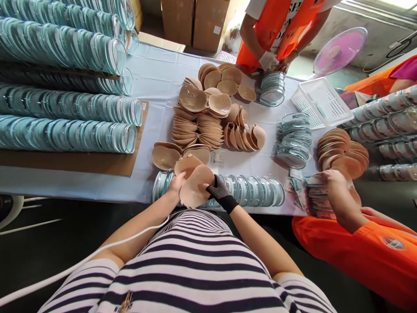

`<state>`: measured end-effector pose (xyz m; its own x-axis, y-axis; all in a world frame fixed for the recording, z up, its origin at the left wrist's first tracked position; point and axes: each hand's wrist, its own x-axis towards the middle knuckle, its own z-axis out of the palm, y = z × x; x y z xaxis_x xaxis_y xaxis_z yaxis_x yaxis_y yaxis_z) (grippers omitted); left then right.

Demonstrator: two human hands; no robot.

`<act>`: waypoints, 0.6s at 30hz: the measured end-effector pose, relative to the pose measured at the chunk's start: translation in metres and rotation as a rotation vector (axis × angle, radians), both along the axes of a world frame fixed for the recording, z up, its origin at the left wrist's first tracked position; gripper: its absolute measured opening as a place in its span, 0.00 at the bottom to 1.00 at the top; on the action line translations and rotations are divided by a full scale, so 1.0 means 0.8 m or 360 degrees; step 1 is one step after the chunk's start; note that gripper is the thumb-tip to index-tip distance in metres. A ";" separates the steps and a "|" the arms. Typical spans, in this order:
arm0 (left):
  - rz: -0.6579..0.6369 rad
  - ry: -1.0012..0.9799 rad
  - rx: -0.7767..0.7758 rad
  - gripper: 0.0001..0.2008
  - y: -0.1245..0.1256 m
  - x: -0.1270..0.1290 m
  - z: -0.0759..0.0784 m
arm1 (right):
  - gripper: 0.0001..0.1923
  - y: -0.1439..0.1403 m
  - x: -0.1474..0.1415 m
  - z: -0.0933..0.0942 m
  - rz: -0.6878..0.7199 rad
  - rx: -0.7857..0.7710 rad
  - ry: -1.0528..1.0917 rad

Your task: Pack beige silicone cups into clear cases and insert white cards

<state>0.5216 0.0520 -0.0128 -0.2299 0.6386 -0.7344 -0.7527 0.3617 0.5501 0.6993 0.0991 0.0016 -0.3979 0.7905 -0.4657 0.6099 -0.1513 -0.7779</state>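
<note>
At the table edge, above a row of clear plastic cases [254, 190], the left hand [177, 182] and gloved right hand [217, 190] grasp a beige silicone bra cup [194, 186] between them.

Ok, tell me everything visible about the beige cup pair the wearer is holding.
The beige cup pair is two smooth, rounded, skin-toned cups that look soft like silicone or foam, one overlapping the other. It is held just above the near table edge, over a row of clear round cases. The bare left hand grips its left side; the right hand, in a black dotted glove, holds its right edge.
</note>
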 end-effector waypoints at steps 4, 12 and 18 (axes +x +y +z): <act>0.0267 0.0026 -0.0089 0.09 -0.002 -0.002 0.006 | 0.19 0.007 0.016 0.014 -0.0144 0.0003 -0.0080; -0.0248 -0.0764 0.0170 0.29 0.000 0.003 0.037 | 0.15 0.049 -0.023 0.081 0.0549 0.0636 -0.0727; -0.0150 -0.0726 0.0293 0.39 -0.015 -0.016 0.036 | 0.22 0.096 -0.018 0.036 0.0209 0.0547 -0.0518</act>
